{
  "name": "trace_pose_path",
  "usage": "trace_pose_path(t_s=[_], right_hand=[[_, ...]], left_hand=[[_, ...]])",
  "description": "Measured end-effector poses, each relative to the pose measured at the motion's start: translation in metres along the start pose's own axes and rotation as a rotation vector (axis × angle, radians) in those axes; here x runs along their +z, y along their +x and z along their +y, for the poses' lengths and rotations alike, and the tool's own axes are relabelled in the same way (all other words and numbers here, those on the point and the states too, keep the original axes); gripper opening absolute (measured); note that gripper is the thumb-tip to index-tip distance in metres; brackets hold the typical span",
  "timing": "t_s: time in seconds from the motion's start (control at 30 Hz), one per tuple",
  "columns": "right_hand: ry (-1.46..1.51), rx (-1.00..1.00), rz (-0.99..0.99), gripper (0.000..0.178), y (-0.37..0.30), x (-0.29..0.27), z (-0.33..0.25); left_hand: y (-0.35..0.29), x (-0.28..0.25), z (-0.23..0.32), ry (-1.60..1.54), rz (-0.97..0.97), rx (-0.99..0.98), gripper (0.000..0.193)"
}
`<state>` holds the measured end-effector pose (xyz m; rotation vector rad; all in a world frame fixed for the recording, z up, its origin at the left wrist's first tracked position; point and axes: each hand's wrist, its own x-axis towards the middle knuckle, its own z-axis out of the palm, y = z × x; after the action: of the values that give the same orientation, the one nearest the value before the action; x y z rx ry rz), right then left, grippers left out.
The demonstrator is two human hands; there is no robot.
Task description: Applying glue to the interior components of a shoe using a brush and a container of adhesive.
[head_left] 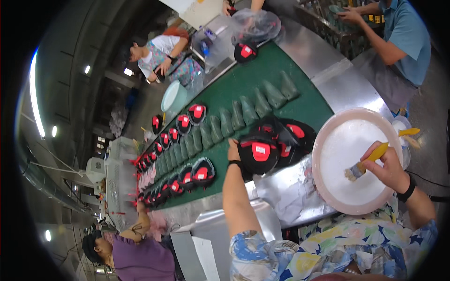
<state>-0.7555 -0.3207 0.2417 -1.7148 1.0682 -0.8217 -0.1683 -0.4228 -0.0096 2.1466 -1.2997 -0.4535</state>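
Note:
My right hand (386, 171) grips a paintbrush (368, 161) by its yellow handle. Its pale bristles are over the white liquid in a round pinkish basin (323, 182); whether they touch the liquid is hard to tell. At the left edge of a pile of black-and-red shoe uppers, my left hand (233, 152) is closed on the nearest shoe upper (258, 157), which has a red inside and a white label. Its fingertips are partly hidden. More black uppers (300, 136) lie against it on the right, beside the basin.
A green conveyor belt (300, 79) carries a row of green shoe lasts (248, 110) between rows of shoe uppers (197, 112). Another yellow-handled brush (410, 132) lies right of the basin. Crumpled white cloth (293, 201) lies on the metal edge. Co-workers stand or sit around the belt.

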Motion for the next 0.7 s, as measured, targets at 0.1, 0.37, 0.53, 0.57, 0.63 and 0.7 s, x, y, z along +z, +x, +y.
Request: trace_pose_path(t_s=[0.1,0.37,0.53,0.57,0.63,0.7], right_hand=[[0.009,0.009,-0.024,0.013,0.007,0.006,0.009],[0.061,-0.037,-0.081,0.01,0.007,0.001,0.01],[0.052,-0.048,-0.111,0.012,0.01,0.006,0.009],[0.036,-0.051,-0.112,0.012,0.008,0.009,0.004],[-0.005,-0.1,-0.144,0.013,0.003,0.017,0.0],[-0.051,-0.134,-0.166,0.013,-0.002,0.012,-0.002]], left_hand=[[-0.05,-0.086,0.075,0.116,0.156,0.026,0.049],[-0.237,-0.247,0.063,0.554,-0.837,-0.141,0.069],[-0.228,-0.164,0.093,-0.162,-0.393,-0.175,0.118],[-0.206,-0.126,0.091,-0.228,-0.302,-0.257,0.122],[-0.171,-0.077,0.081,-0.47,-0.335,-0.478,0.132],[-0.164,-0.047,0.062,0.081,-0.084,-0.277,0.111]])
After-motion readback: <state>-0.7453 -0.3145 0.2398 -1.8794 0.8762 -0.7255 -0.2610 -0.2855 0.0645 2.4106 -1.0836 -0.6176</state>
